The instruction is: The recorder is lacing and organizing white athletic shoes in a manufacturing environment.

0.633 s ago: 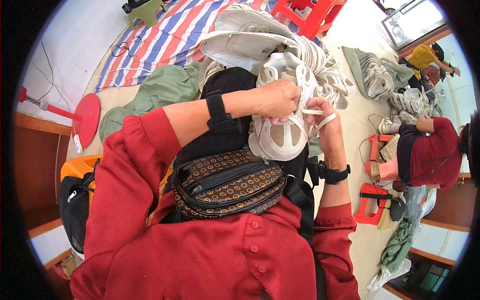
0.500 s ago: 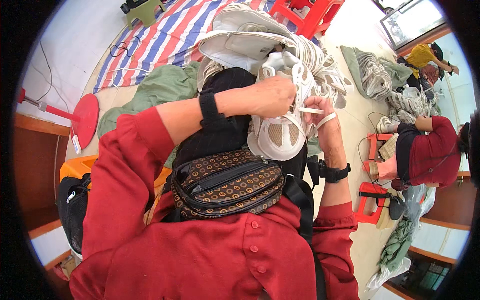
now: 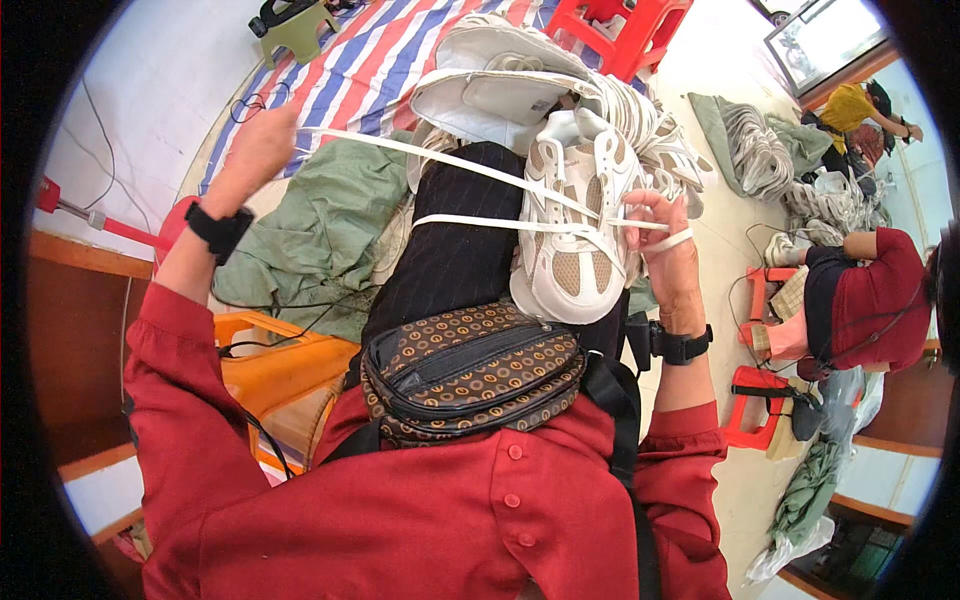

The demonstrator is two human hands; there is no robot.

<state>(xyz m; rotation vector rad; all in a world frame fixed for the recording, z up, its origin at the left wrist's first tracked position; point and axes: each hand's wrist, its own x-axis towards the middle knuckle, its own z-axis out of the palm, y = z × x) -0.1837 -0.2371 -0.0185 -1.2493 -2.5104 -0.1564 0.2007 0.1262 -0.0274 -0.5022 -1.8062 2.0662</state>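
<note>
A white and beige sneaker (image 3: 572, 275) rests on my dark-trousered lap, its toe toward me. My left hand (image 3: 258, 155) is raised far out to the left, closed on the end of a white shoelace (image 3: 430, 158) stretched taut from the shoe's eyelets. Beside the shoe's right edge, my right hand (image 3: 664, 240) pinches another length of the lace, which loops round its fingers. A further strand lies across my thigh, left of the shoe. The left fingertips are partly hidden behind the hand.
White shoe uppers (image 3: 500, 90) are stacked beyond the sneaker. A patterned waist bag (image 3: 475, 370) sits at my belly. Green cloth (image 3: 310, 225) and an orange chair (image 3: 270, 370) are left. A red stool (image 3: 625, 40) stands far off; co-workers (image 3: 870, 290) sit at right.
My left hand has swung from over the shoe out to the far left, drawing the lace out long and taut. My right hand has stayed near the shoe's right side.
</note>
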